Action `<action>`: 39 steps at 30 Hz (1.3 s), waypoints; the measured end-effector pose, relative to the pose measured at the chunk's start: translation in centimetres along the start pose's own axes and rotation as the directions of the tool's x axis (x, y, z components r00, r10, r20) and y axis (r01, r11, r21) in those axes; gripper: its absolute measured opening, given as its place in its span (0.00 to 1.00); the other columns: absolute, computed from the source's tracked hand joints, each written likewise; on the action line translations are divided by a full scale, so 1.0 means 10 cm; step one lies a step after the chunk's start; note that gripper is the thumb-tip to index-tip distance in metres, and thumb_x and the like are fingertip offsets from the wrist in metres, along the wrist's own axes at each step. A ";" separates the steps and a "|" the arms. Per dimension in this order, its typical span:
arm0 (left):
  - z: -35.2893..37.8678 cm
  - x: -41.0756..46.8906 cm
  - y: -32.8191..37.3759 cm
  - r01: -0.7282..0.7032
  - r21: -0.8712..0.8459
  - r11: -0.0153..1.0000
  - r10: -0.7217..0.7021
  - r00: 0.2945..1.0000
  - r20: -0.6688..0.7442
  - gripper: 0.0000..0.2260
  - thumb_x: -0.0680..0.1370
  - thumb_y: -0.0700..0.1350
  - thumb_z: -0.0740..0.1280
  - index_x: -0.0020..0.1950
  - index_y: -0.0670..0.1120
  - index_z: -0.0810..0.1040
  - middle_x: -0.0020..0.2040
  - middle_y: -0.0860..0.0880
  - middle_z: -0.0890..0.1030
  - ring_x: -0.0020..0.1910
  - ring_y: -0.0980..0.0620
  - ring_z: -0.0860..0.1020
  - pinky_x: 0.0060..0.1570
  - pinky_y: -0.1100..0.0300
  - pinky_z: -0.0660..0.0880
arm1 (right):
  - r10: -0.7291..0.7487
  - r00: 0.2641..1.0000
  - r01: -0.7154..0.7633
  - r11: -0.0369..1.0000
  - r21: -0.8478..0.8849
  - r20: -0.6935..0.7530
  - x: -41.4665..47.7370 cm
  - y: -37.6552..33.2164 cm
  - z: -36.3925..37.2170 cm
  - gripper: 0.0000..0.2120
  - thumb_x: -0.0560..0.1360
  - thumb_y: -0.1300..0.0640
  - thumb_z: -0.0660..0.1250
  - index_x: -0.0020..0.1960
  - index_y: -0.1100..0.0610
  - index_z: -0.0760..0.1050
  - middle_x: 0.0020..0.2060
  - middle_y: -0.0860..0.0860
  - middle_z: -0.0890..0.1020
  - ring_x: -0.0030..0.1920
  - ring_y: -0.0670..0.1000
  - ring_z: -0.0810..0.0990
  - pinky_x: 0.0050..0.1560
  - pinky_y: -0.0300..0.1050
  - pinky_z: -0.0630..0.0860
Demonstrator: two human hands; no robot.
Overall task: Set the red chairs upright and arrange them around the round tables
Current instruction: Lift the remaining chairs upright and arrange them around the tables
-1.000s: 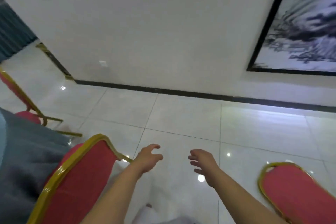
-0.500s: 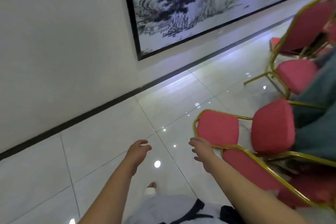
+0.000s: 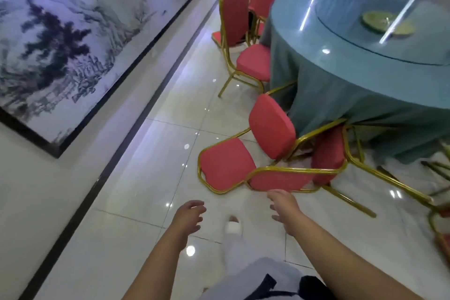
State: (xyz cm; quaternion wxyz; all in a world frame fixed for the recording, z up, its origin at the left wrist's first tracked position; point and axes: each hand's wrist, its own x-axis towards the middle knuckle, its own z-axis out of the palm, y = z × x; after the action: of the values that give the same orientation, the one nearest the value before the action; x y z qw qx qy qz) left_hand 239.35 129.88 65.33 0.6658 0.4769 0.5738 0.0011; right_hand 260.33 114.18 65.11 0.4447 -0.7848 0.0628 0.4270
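Floor (image 3: 146,165): pale glossy tiles below a wall painting (image 3: 60,44).
Desk (image 3: 341,75): round, draped in teal cloth.
Upright chair (image 3: 233,14): red, seat against the cloth.
Far toppled chair (image 3: 226,165): red, tipped over on the floor beside the desk.
Near toppled chair (image 3: 280,180): red, also tipped over, overlapping the other.
Right hand (image 3: 285,209): released, empty, just beside the near backrest; contact unclear.
Left hand (image 3: 188,218): released, empty, fingers loosely spread above the floor.

Framed ink landscape (image 3: 60,44) — glossy floor tiles (image 3: 146,173)
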 end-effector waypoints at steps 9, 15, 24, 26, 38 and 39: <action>0.00 0.64 0.89 -0.047 0.381 0.923 0.006 0.994 0.108 0.07 0.79 0.43 0.67 0.55 0.52 0.81 0.53 0.46 0.82 0.51 0.48 0.81 0.43 0.59 0.78 | 0.164 0.984 -0.135 0.946 0.293 -0.074 0.80 -0.43 0.04 0.07 0.79 0.56 0.65 0.56 0.56 0.73 0.46 0.51 0.76 0.51 0.55 0.75 0.58 0.56 0.76; 0.02 1.11 1.52 -0.029 0.450 0.893 0.010 0.999 0.046 0.07 0.78 0.41 0.68 0.53 0.49 0.82 0.52 0.43 0.83 0.48 0.46 0.81 0.46 0.55 0.78 | 0.228 0.973 -0.198 0.914 0.355 -0.043 1.39 -0.70 0.17 0.03 0.78 0.56 0.65 0.48 0.56 0.74 0.39 0.52 0.74 0.38 0.51 0.71 0.48 0.51 0.75; 0.70 1.87 1.85 -0.082 0.733 0.675 -0.123 0.967 0.221 0.10 0.78 0.43 0.67 0.57 0.53 0.80 0.54 0.49 0.81 0.55 0.50 0.78 0.55 0.55 0.73 | 0.367 0.926 -0.308 0.866 0.394 -0.083 1.83 -0.35 -0.18 0.02 0.77 0.57 0.65 0.49 0.54 0.75 0.42 0.52 0.77 0.41 0.51 0.74 0.47 0.48 0.74; 0.97 2.21 1.84 -0.112 0.788 0.605 -0.152 0.956 0.252 0.10 0.77 0.44 0.68 0.57 0.54 0.79 0.53 0.50 0.81 0.52 0.54 0.78 0.51 0.57 0.72 | 0.422 0.903 -0.354 0.840 0.412 -0.083 1.90 -0.17 -0.29 0.03 0.76 0.54 0.67 0.49 0.51 0.75 0.44 0.52 0.77 0.42 0.51 0.74 0.44 0.47 0.72; 2.74 4.56 1.20 -0.357 0.932 0.071 -0.370 0.858 0.357 0.29 0.74 0.39 0.71 0.73 0.41 0.66 0.65 0.32 0.73 0.62 0.32 0.75 0.57 0.44 0.76 | 0.559 0.792 -0.402 0.779 0.481 -0.244 2.58 0.60 -0.62 0.13 0.76 0.51 0.70 0.60 0.47 0.76 0.61 0.51 0.77 0.56 0.52 0.77 0.56 0.48 0.71; 2.91 4.76 1.10 -0.391 0.919 0.043 -0.345 0.858 0.381 0.32 0.74 0.41 0.72 0.75 0.41 0.64 0.68 0.33 0.71 0.64 0.33 0.73 0.59 0.45 0.75 | 0.568 0.787 -0.404 0.769 0.495 -0.240 2.72 0.71 -0.57 0.13 0.76 0.51 0.70 0.60 0.48 0.76 0.61 0.52 0.78 0.55 0.52 0.78 0.54 0.47 0.71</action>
State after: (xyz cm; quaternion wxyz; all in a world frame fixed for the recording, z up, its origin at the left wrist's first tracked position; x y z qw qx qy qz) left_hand 283.85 143.54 32.74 0.2700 0.7906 0.2005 -0.5117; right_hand 277.52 113.29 42.12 0.4526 -0.6929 0.4413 0.3468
